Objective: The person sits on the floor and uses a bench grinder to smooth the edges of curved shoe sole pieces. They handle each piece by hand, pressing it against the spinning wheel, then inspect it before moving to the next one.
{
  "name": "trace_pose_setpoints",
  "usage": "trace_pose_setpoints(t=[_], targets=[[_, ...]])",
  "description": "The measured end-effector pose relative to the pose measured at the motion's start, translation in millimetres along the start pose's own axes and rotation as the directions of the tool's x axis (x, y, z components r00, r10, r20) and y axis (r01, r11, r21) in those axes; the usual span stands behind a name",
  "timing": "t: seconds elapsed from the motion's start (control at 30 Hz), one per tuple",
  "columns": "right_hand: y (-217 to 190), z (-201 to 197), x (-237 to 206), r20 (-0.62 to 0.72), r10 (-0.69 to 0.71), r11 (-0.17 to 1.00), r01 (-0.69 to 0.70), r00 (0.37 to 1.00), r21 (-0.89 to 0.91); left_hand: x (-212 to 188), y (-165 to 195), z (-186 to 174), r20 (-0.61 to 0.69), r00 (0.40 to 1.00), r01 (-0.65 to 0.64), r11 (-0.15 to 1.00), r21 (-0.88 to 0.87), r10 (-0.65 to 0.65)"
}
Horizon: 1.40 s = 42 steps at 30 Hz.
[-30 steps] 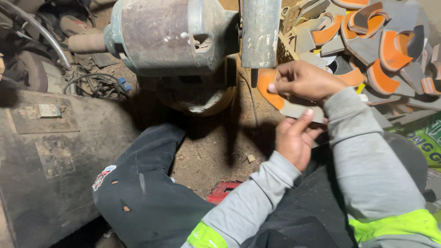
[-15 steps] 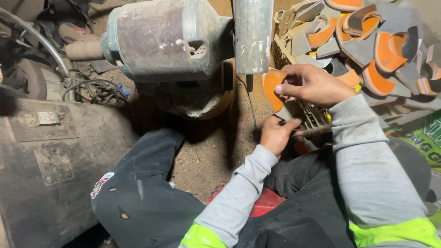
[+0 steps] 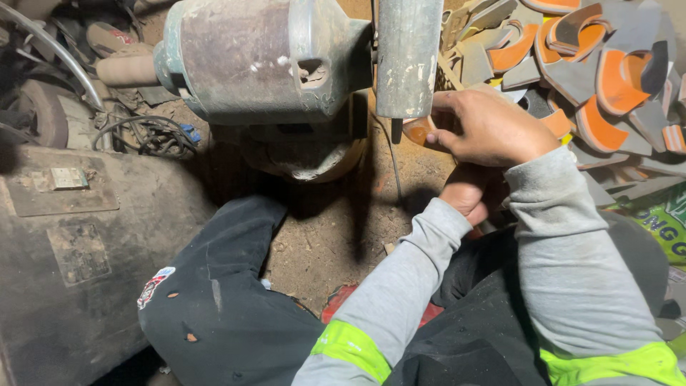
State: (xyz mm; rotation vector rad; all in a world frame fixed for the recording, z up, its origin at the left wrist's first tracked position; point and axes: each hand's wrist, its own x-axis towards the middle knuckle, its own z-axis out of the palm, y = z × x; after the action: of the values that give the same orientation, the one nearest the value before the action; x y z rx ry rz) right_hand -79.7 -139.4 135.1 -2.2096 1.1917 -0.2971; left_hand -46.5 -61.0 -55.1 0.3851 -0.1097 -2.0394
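My right hand [image 3: 493, 129] grips an orange and grey shoe-sole piece [image 3: 417, 130] and holds it up against the grey grinding wheel [image 3: 407, 57] of a worn metal bench grinder [image 3: 264, 61]. My left hand [image 3: 464, 191] sits just below the right one, under the same piece; most of it is hidden by the right wrist, and what its fingers grip cannot be seen. Both arms wear grey sleeves with yellow-green bands.
A heap of orange and grey sole pieces [image 3: 600, 78] lies at the upper right. A dark metal casing [image 3: 71, 236] fills the left, with cables [image 3: 143, 136] behind it. My dark-trousered knee [image 3: 214, 286] rests on dusty ground [image 3: 336, 236]. A green sack [image 3: 661, 221] sits at the right edge.
Both hands have moved up and left with the sole piece, from in front of the pile to the edge of the grinding wheel. The left hand has slipped further under the right.
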Motion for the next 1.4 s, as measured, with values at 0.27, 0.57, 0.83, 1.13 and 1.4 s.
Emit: trace_pose_setpoints(t=[0.27,0.57,0.83,1.13,1.4], targets=[[-4.4,-3.1,10.5,0.014,0.090,0.977,-0.085,0.996,-0.197,18.6,-10.1,-10.5,0.010,0.995,-0.102,0.993,-0.060,0.102],[21.2,22.8,16.0,-0.141,0.048,0.997,-0.039,0.989,0.062,-17.4,17.3,-8.6,-0.093,0.993,-0.070,0.997,0.038,0.073],[37.9,73.3,28.5,-0.402,0.223,0.917,-0.051,0.888,0.395,-52.9,53.6,-38.3,-0.069,0.967,-0.220,0.943,0.249,0.243],[52.9,100.2,54.2,-0.529,0.364,0.871,-0.080,0.767,0.484,-56.2,98.0,-20.1,-0.189,0.961,-0.132,0.935,0.329,0.203],[69.5,90.4,77.3,-0.596,0.261,0.920,-0.008,0.759,0.392,-47.3,127.8,7.9,-0.026,0.977,-0.190,0.915,0.356,0.213]])
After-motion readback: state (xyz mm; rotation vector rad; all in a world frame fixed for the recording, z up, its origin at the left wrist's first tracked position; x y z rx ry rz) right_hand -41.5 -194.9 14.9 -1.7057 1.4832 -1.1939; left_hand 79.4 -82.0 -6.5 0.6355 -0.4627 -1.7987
